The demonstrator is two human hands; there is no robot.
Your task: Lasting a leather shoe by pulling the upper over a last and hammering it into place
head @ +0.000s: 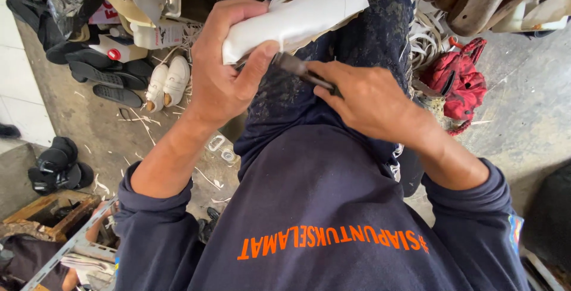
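The left hand is wrapped tightly around a white shoe upper, pressing it against the person's raised knee, which is clad in dark spattered trousers; the right hand is closed around a dark metal tool, whose tip meets the lower edge of the white shoe upper just beside the left thumb; both forearms emerge from pushed-up navy sleeves. On the concrete floor to the left lies a pair of small white shoes, near black soles and scattered pale trimmings; a red cloth bundle sits at the right, beside the knee.
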